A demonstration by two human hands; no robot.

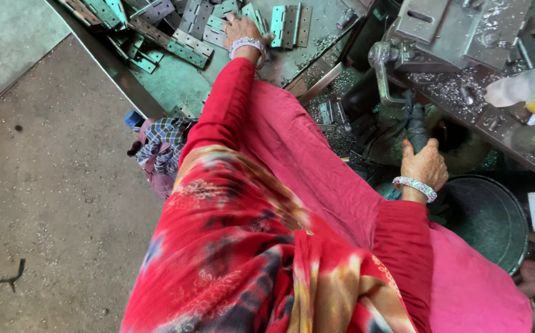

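My left hand reaches far forward onto a green metal tray and rests among several flat metal hinges; its fingers touch the hinges, but whether it grips one is hidden. My right hand is closed around a dark wrapped lever handle beside a press machine. Both wrists wear beaded bangles, and red sleeves cover both arms. Pink and red patterned cloth fills the middle of the view.
Metal shavings litter the machine bed. A round dark green drum stands at the lower right. A checked cloth bundle lies by the tray's edge. Grey concrete floor lies to the left.
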